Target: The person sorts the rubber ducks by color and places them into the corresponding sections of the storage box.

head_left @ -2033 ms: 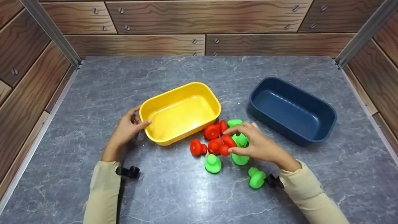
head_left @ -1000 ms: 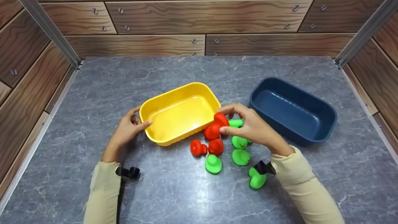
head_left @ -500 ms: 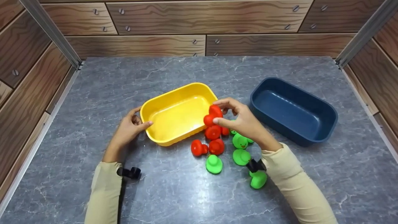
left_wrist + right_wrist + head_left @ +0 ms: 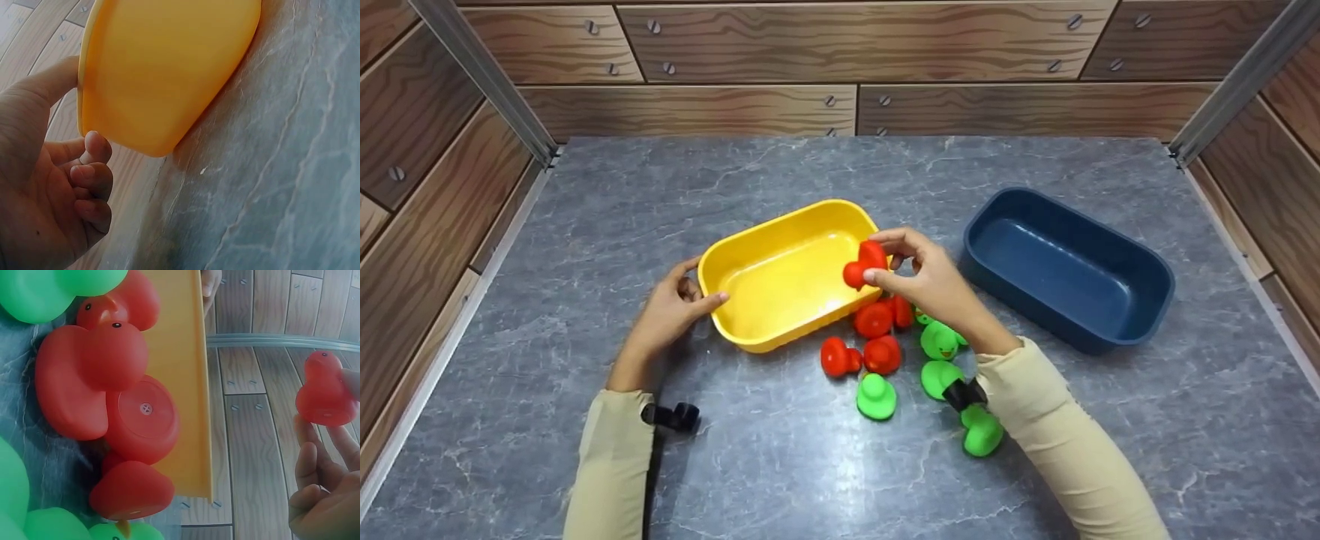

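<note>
Nearest: green ducks [image 4: 876, 396] and red ducks [image 4: 874, 353] loose on grey table [image 4: 810, 480]. Left hand [image 4: 667, 311] gripping yellow bin [image 4: 750, 247] rim, thumb inside. Right hand [image 4: 926, 281] pinching red duck [image 4: 864, 265] above bin's right edge. Farther right: blue bin [image 4: 1140, 262].

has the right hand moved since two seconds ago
Yes. The right hand, pinching a red duck, went from the duck pile up to the yellow tub's right rim.

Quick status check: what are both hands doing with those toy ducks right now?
Left hand grips yellow tub rim. Right hand pinches red duck, held above the tub's right edge. Nothing blocking.
</note>
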Motion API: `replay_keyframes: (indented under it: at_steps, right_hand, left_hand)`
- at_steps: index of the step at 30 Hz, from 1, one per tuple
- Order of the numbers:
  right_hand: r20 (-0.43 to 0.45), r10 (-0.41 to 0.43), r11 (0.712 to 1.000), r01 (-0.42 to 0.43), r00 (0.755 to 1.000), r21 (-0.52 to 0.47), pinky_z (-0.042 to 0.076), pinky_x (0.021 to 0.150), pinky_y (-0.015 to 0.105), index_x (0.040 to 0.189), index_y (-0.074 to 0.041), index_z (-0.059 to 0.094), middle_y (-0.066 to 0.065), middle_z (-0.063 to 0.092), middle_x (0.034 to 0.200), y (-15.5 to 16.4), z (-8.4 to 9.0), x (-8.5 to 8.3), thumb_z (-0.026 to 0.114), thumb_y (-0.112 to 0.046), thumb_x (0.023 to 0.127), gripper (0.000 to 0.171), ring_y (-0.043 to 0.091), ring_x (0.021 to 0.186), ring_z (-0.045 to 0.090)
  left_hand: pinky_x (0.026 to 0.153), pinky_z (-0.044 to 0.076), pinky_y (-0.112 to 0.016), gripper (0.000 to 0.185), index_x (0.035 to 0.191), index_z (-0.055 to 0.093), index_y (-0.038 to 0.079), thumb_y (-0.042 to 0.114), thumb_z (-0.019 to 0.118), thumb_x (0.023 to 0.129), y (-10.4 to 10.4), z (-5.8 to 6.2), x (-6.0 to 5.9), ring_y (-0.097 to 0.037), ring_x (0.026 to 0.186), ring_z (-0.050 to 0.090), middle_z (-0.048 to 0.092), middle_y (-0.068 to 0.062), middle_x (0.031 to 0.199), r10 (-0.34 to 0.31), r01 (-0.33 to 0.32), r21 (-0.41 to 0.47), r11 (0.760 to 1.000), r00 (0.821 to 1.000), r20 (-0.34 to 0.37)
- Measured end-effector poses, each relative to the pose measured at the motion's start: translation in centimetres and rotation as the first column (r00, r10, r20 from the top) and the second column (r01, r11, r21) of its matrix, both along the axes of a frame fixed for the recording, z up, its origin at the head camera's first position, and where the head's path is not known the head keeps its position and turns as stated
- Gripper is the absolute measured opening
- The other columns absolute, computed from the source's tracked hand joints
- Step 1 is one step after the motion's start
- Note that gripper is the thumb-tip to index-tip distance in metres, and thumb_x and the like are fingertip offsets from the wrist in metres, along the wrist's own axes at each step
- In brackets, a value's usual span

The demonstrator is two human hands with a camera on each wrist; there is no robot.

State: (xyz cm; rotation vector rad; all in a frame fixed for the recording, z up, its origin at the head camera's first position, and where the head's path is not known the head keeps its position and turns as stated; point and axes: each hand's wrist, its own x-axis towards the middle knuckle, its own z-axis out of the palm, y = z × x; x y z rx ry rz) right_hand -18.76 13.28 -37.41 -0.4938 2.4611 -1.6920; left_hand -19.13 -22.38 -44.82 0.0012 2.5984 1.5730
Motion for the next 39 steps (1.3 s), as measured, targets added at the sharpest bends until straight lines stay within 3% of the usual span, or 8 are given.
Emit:
replay_keyframes:
  at_steps: [6, 12, 27, 35, 39]
  right_hand:
    - [0.021, -0.012, 0.999, 0.011, 1.0, 0.045, 0.036, 0.064, 0.023, 0.124, -0.012, 0.059, 0.008, 0.062, 0.102, -0.1, 0.0, -0.6, 0.074, -0.026, 0.085, 0.044, 0.021, 0.088, 0.049]
    - [0.038, -0.029, 0.998, 0.027, 0.999, 0.062, 0.038, 0.066, 0.024, 0.126, -0.011, 0.057, 0.01, 0.064, 0.112, -0.1, -0.2, -1.1, 0.074, -0.027, 0.085, 0.047, 0.021, 0.089, 0.048]
    - [0.057, -0.039, 0.99, 0.031, 0.998, 0.134, 0.045, 0.058, 0.022, 0.125, -0.011, 0.057, 0.012, 0.064, 0.115, -0.9, -1.4, -2.0, 0.073, -0.028, 0.085, 0.046, 0.022, 0.086, 0.048]
    - [0.033, -0.05, 0.982, 0.043, 0.998, 0.183, 0.041, 0.077, 0.028, 0.125, -0.009, 0.058, 0.014, 0.066, 0.113, -1.5, -1.8, -2.2, 0.074, -0.026, 0.084, 0.047, 0.023, 0.088, 0.052]
    - [0.047, -0.045, 0.975, 0.033, 0.998, 0.218, 0.041, 0.079, 0.03, 0.126, -0.009, 0.058, 0.013, 0.066, 0.114, -1.8, -1.9, -2.3, 0.074, -0.028, 0.084, 0.049, 0.024, 0.091, 0.051]
  left_hand:
    - [0.054, 0.036, -0.019, 0.073, 0.144, 0.038, 0.001, 0.02, 0.075, 0.083, 0.1, 0.0, 0.0, -0.007, 0.061, 0.041, 0.047, 0.0, 0.075, 0.004, -0.003, 0.039, 0.999, 1.0, -0.017]
    - [0.054, 0.036, -0.019, 0.074, 0.144, 0.038, 0.0, 0.019, 0.075, 0.083, 0.1, 0.0, -0.1, -0.008, 0.061, 0.042, 0.046, 0.0, 0.075, 0.006, -0.006, 0.04, 0.999, 1.0, -0.016]
    - [0.055, 0.036, -0.019, 0.075, 0.145, 0.037, 0.001, 0.022, 0.074, 0.084, 0.1, 0.0, 0.1, -0.006, 0.061, 0.041, 0.046, 0.001, 0.075, 0.005, -0.005, 0.037, 0.999, 1.0, -0.003]
    - [0.055, 0.036, -0.02, 0.076, 0.145, 0.036, 0.002, 0.026, 0.074, 0.084, 0.0, 0.2, 0.1, -0.008, 0.062, 0.041, 0.047, 0.0, 0.077, -0.012, 0.012, -0.001, 1.0, 1.0, 0.007]
    - [0.055, 0.036, -0.02, 0.076, 0.146, 0.034, -0.001, 0.022, 0.073, 0.085, 0.3, 1.1, 0.4, -0.008, 0.062, 0.041, 0.047, 0.0, 0.077, -0.013, 0.013, 0.007, 1.0, 1.0, 0.024]
